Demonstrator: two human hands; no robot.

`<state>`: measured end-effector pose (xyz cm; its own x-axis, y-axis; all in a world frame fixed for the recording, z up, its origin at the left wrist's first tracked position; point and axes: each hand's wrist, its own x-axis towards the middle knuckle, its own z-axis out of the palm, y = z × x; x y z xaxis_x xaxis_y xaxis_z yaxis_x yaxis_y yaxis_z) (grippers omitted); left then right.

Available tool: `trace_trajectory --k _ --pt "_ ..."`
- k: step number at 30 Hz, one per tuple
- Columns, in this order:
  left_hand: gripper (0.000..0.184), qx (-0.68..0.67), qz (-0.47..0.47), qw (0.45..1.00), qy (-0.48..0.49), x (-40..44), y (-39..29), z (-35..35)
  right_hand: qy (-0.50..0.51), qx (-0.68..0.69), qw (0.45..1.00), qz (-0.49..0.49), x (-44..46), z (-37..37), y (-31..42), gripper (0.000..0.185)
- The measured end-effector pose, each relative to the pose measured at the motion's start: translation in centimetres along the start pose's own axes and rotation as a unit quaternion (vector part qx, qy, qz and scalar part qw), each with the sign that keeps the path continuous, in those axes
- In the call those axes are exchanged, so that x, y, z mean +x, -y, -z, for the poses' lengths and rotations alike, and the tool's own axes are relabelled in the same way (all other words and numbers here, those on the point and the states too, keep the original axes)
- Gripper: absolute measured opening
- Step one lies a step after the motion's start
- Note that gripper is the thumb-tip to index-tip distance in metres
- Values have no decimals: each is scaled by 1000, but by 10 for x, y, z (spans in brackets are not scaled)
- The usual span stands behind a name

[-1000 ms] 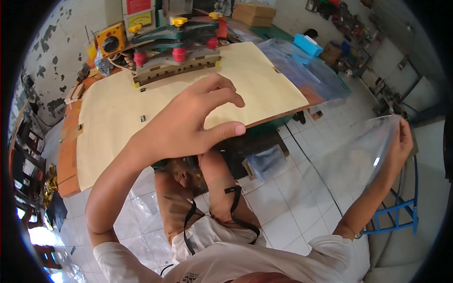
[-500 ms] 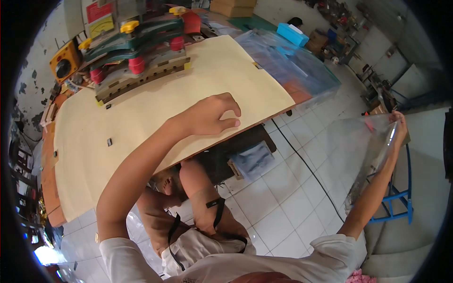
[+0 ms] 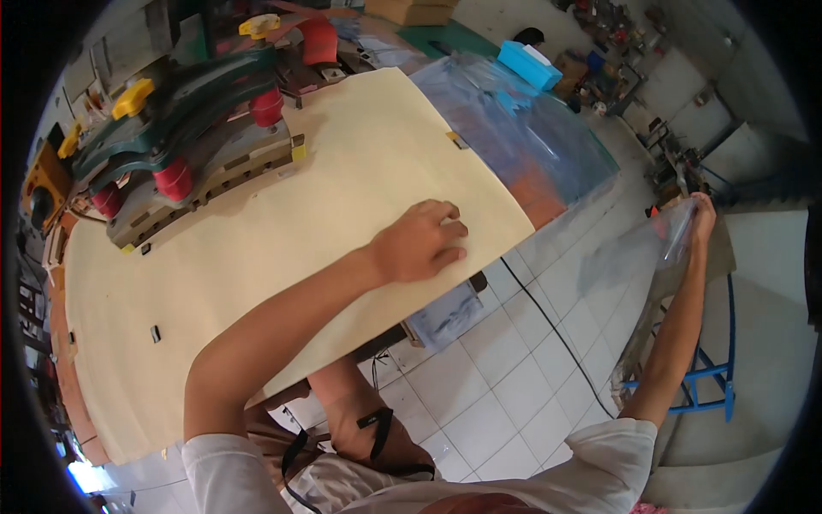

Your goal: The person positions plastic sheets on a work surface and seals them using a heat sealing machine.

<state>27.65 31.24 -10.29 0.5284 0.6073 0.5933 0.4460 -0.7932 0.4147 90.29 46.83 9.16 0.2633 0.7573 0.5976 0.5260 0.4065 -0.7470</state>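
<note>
My left hand (image 3: 422,242) hovers over or rests on the cream-coloured sheet (image 3: 334,231) covering the table, near its right front edge. Its fingers are bent and apart, with nothing between them. Out to the right, past the table, my right hand (image 3: 704,219) is closed on the edge of a clear plastic sheet (image 3: 638,244), which hangs below and to the left of it. Whether that plastic is a single sheet or a bag, I cannot tell. A pile of clear plastic (image 3: 514,128) lies at the table's far right corner.
At the back left stands a machine with a dark green frame (image 3: 193,98), yellow knobs and red cylinders. A light-blue box (image 3: 529,64) sits beyond the plastic pile. Behind my right arm is a blue metal frame (image 3: 706,373). A black cable (image 3: 556,325) crosses the tiled floor.
The view has shifted, and the machine appears farther left and closer. My left hand's fingers have spread from a curled shape. My right hand still grips the plastic, which now hangs farther up.
</note>
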Motion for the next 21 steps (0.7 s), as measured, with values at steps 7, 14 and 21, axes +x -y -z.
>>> trace_trajectory --k 7,14,21 --pt "28 -5 54 999 -5 2 -8 4 31 -160 986 -16 135 -110 8 21" --pt "25 3 70 997 19 4 -6 8 318 -59 945 53 245 -340 -8 37" --pt "24 15 66 998 8 3 -6 10 369 -372 834 -173 57 -471 20 70"
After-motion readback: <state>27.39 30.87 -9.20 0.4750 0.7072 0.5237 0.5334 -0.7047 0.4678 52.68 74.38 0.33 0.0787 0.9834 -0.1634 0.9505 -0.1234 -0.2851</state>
